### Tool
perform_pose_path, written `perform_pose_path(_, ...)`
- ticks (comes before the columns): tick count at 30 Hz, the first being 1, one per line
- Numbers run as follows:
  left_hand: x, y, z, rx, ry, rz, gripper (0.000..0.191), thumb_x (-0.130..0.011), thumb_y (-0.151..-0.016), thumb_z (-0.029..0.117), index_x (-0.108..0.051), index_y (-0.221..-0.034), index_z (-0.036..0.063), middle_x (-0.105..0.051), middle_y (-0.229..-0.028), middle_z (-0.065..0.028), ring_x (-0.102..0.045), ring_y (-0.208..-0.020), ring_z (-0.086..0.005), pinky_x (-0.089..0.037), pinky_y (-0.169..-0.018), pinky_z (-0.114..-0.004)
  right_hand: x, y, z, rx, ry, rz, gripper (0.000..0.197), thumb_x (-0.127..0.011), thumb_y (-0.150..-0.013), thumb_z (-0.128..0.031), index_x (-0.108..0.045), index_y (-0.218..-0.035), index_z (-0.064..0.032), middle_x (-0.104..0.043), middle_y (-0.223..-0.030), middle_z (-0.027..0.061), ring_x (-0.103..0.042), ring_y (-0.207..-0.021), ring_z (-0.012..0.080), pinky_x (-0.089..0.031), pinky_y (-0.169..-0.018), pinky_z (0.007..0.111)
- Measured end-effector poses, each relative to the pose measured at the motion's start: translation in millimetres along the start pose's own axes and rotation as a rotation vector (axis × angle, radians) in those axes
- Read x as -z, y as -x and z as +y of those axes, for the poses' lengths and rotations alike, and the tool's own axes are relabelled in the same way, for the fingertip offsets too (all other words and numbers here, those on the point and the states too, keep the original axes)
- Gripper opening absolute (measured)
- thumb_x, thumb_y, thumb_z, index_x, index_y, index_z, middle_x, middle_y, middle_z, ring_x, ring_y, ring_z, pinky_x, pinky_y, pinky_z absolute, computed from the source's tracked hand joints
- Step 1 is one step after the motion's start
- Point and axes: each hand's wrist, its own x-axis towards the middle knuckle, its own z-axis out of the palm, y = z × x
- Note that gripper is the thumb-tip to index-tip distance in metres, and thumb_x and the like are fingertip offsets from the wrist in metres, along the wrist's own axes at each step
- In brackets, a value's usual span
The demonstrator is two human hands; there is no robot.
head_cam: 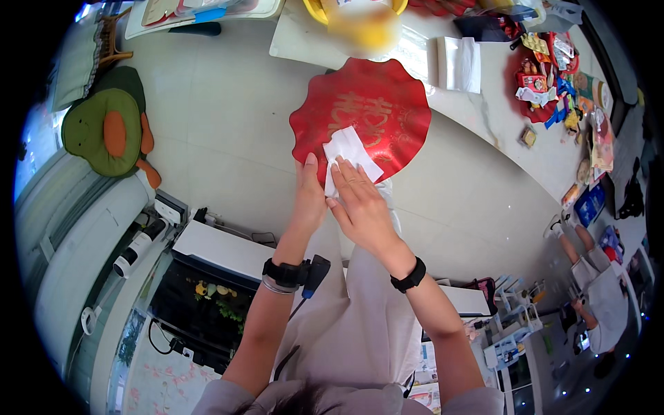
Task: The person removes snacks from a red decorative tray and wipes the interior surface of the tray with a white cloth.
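A red scalloped plate with gold decoration is held before me, near the front edge of a white table. My left hand grips its near-left rim, thumb on top and the other fingers mostly hidden beneath. A white paper tissue lies across the near part of the plate's surface. My right hand presses flat on this tissue, with its fingers extended over it. The plate's underside is hidden.
The marble-look table carries a stack of white tissues, a yellow basin and a heap of packaged snacks. An avocado plush is at left. Behind, at right, a person stands holding a lit phone.
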Motion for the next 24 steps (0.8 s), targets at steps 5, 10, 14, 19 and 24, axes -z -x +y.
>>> perform_pose_path(5, -8.5, 3.5, 0.8, 0.148, -0.064, -0.010, 0.037, -0.036, -0.092, 0.036, -0.036, -0.117, 0.0087, -0.046, -0.113, -0.0075, -0.047, -0.104, -0.0158, -0.039, -0.088, -0.032, 2.1, -2.6, -5.0, 0.019, -0.036, 0.005, 0.045, -0.054, -0.076, -0.009, -0.047, -0.119, 0.0045, -0.043, -0.127, 0.0204, -0.041, -0.119, 0.0322, -0.034, -0.100, 0.038)
perform_pose_path(10, -11.1, 5.1, 0.9, 0.034, -0.144, -0.011, 0.033, -0.037, -0.091, 0.032, -0.036, -0.116, 0.0091, -0.047, -0.112, -0.0066, -0.046, -0.104, -0.0155, -0.039, -0.088, -0.032, 2.9, 5.3, 0.0, 0.029, -0.045, -0.004, 0.049, -0.057, -0.073, -0.009, -0.047, -0.119, 0.0039, -0.044, -0.127, 0.0187, -0.042, -0.119, 0.0306, -0.036, -0.098, 0.037)
perform_pose_path(14, -13.6, 8.4, -1.9, 0.060, -0.134, 0.002, 0.033, -0.039, -0.091, 0.028, -0.036, -0.116, 0.0072, -0.046, -0.112, -0.0067, -0.045, -0.105, -0.0161, -0.035, -0.092, -0.032, 4.1, 2.6, 3.6, 0.013, -0.042, 0.022, 0.048, -0.057, -0.073, -0.010, -0.048, -0.118, 0.0037, -0.046, -0.126, 0.0183, -0.043, -0.118, 0.0309, -0.038, -0.096, 0.037)
perform_pose_path(19, -12.9, 5.4, -3.2, -0.037, -0.208, -0.025, 0.032, -0.038, -0.092, 0.023, -0.036, -0.118, 0.0055, -0.045, -0.115, -0.0079, -0.044, -0.108, -0.0174, -0.033, -0.094, -0.033, 1.6, 6.8, -2.9, -0.065, -0.070, 0.027, 0.048, -0.059, -0.073, -0.011, -0.048, -0.118, 0.0034, -0.046, -0.125, 0.0184, -0.045, -0.116, 0.0313, -0.038, -0.096, 0.037)
perform_pose_path(24, -1.3, 1.0, -4.8, -0.006, -0.102, 0.081, 0.040, -0.037, -0.091, 0.021, -0.029, -0.127, 0.0049, -0.040, -0.121, -0.0101, -0.044, -0.106, -0.0164, -0.041, -0.082, -0.030, 2.0, 7.7, 9.4, 0.007, 0.046, 0.027, 0.046, -0.060, -0.074, -0.016, -0.051, -0.115, 0.0036, -0.046, -0.125, 0.0182, -0.044, -0.116, 0.0328, -0.033, -0.100, 0.041)
